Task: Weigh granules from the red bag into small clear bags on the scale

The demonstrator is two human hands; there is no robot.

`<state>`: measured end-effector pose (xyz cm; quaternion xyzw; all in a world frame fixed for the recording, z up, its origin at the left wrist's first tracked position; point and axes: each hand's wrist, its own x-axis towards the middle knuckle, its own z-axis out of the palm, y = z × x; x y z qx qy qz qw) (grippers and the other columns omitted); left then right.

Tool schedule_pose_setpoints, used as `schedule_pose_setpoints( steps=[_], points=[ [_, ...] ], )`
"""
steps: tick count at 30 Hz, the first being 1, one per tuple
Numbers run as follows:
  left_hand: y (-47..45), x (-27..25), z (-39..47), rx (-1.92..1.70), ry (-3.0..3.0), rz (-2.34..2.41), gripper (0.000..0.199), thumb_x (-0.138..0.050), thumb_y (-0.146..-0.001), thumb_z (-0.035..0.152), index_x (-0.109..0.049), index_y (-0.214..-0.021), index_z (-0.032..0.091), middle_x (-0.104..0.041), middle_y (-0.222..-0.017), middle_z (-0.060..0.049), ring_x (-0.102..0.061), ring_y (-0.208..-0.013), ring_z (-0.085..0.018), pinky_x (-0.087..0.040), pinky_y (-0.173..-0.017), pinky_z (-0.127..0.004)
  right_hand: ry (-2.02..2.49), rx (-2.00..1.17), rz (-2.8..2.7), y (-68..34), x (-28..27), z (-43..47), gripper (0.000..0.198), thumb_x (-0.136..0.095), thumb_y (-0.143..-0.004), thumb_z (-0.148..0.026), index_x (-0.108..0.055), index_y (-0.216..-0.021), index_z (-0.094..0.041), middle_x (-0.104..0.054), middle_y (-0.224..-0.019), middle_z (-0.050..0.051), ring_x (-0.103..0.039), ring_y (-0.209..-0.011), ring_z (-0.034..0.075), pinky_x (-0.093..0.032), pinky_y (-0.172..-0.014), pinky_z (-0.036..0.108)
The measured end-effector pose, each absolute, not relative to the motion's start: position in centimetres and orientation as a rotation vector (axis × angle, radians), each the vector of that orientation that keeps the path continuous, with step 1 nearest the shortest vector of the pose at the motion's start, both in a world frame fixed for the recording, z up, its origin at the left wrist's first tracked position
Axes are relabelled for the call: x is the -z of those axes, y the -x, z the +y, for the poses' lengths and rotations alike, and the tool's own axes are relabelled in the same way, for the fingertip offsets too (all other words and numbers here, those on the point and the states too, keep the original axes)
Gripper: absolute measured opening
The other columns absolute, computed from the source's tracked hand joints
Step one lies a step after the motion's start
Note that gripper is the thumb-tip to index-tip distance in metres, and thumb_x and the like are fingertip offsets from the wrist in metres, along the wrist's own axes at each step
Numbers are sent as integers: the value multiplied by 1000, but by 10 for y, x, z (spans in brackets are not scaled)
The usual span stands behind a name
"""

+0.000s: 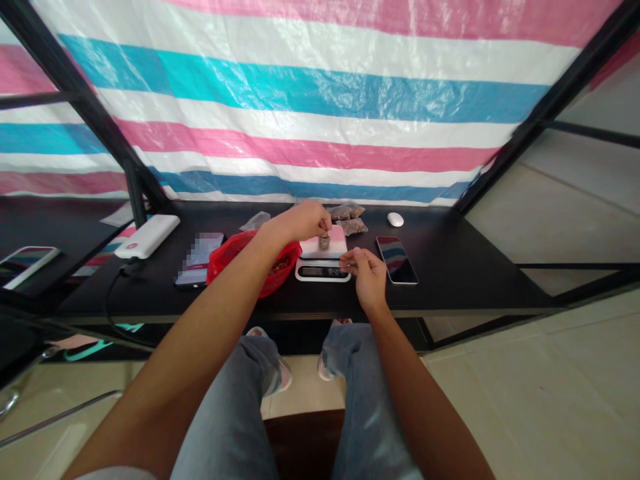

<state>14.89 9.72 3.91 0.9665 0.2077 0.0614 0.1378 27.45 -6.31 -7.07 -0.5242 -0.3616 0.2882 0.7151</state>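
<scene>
A white digital kitchen scale (311,252) lies on the black desk, its dark display strip facing me. A small metal cup (324,243) stands on its plate. My left hand (311,221) reaches over the red plastic bag (219,259), fingers pinched just above the cup; what they hold, if anything, is too small to name. My right hand (369,272) is at the scale's right front corner, thumb and fingers pinched together. Anything between them cannot be made out. Inside the open bag are small brown pieces, partly hidden by my left forearm.
Behind the scale lie several small clear packets (353,227) of brown pieces and a crumpled clear bag (256,221). A phone (397,260) and a white mouse (395,219) are at right. At left are another phone (200,260) and a white power bank (148,237) with a cable.
</scene>
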Motion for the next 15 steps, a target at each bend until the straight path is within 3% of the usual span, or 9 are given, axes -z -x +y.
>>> schedule_pose_setpoints(
  steps=[7, 13, 15],
  points=[
    [-151, -40, 94, -138, -2861, 599, 20, -67, -85, 14, -85, -94, 15, -83, -95, -9, -73, -84, -20, -47, -76, -28, 1150, -659, -800, -273, 69, -64, 51, -73, -80, -70, -71, -71, -20, -70, -72, 3, -63, -65, 15, -59, -54, 27],
    [-128, -63, 79, -312, -2746, 700, 26, -60, -91, 17, -83, -105, 16, -82, -106, -9, -72, -93, -20, -48, -83, -28, 1165, -667, -806, -275, 69, -66, 52, -71, -81, -71, -70, -72, -20, -70, -75, 4, -63, -65, 15, -59, -53, 27],
    [-105, -69, 80, -230, -2734, 796, 26, -60, -90, 22, -83, -101, 16, -82, -100, -8, -71, -88, -20, -49, -82, -29, 1166, -674, -798, -275, 69, -66, 53, -71, -81, -72, -70, -72, -20, -70, -74, 4, -62, -64, 15, -59, -53, 27]
  ],
)
